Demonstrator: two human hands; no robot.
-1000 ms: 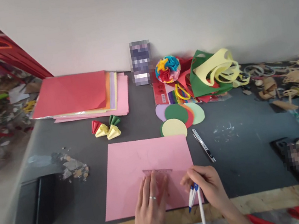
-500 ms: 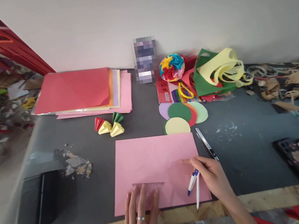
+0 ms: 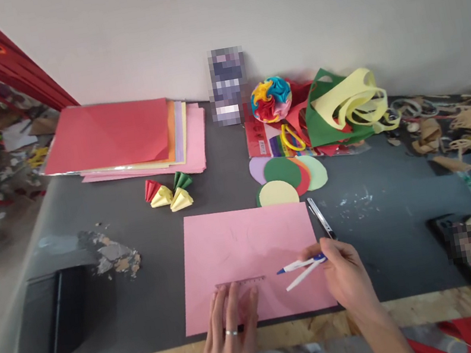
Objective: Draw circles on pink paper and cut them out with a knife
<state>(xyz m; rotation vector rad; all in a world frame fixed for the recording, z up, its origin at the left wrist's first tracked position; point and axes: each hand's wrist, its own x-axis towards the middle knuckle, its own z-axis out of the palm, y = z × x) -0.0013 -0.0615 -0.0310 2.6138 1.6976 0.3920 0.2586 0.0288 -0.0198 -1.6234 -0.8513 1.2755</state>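
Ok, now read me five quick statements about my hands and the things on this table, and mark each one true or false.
1. The right hand holds a compass. True.
2. The left hand has its fingers at a ruler on the pink sheet. True.
3. The cutter knife lies on the pink sheet. False: it lies beside the sheet's right edge, on the dark tabletop.
4. The ring is on the right hand. False: it is on the left hand.
5. The folded paper pieces are left of the paper circles. True.
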